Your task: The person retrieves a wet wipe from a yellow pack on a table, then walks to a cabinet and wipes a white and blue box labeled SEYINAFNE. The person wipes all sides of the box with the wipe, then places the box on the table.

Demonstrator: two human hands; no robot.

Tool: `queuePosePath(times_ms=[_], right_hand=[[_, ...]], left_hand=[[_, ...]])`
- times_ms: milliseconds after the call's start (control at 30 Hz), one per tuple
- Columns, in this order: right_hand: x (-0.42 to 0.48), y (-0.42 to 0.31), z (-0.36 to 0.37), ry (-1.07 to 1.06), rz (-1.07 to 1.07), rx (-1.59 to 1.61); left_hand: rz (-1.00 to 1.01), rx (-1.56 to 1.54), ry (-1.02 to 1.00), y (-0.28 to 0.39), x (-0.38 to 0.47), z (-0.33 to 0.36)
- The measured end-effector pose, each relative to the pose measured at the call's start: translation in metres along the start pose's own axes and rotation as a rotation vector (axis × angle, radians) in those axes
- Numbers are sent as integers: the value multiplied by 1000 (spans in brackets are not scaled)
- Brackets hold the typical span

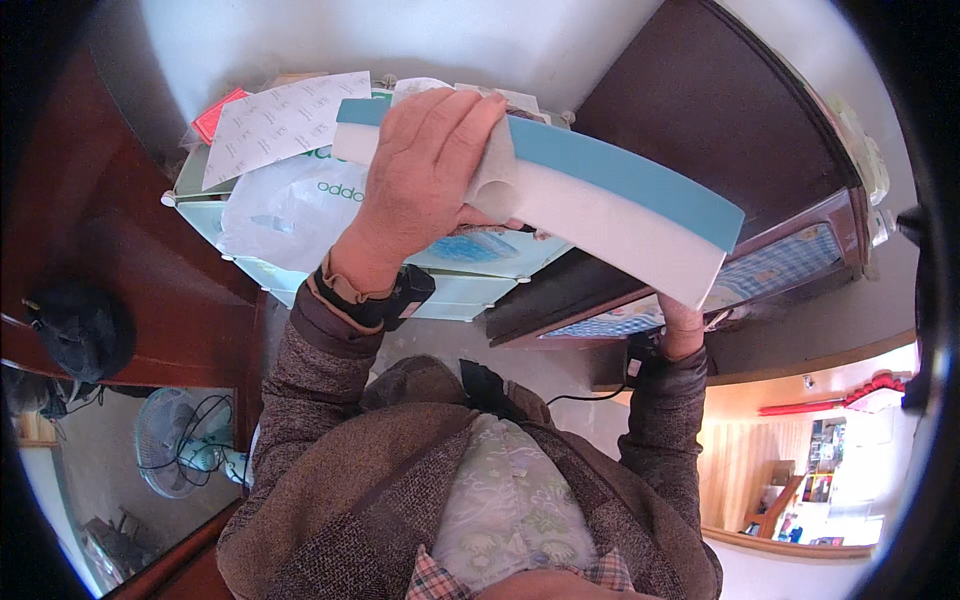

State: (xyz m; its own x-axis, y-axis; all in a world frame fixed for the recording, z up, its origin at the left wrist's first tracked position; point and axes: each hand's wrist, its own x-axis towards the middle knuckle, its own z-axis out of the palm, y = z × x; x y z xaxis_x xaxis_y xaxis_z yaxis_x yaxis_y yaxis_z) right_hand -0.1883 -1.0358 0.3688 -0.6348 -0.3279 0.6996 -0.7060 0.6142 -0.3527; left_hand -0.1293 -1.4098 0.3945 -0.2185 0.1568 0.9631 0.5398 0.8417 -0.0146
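Note:
A long box with a teal edge and white side [600, 210] is raised in front of me, slanting down to the right. My left hand [431, 165] grips its left part, with a grey-beige cloth [496, 169] pressed against the box beside the fingers. At the lower right end is my right hand [681, 315], its fingers mostly hidden behind the box, where it seems to support it. Under and behind my left hand lie a white plastic bag with green lettering [292, 217] and a printed white sheet [281, 124].
A pale green storage unit [465, 289] stands against the wall. Dark wooden furniture [675, 127] flanks it on the right, near a blue checked fabric [787, 262]. On the left are a dark cap [82, 330] on reddish wood and an electric fan [169, 442].

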Motion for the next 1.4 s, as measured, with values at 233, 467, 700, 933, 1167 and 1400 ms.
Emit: queuePosePath(times_ms=[233,467,700,933,1167,1400], right_hand=[[16,-90,-9,113,-95,144],[18,-114,-12,48,-102,144],[4,-96,-6,106,-80,250],[1,-91,-8,87,-10,255],[-1,-85,-8,115,-68,154],[-13,-73,-8,126,86,260]], left_hand=[[5,-3,-81,3,-1,4],[-26,-208,-163,68,14,3],[-135,-123,-138,-21,-23,11],[-82,-361,-75,32,-13,17],[-80,-310,-140,20,3,4],[-122,-390,-212,-13,-10,11]])
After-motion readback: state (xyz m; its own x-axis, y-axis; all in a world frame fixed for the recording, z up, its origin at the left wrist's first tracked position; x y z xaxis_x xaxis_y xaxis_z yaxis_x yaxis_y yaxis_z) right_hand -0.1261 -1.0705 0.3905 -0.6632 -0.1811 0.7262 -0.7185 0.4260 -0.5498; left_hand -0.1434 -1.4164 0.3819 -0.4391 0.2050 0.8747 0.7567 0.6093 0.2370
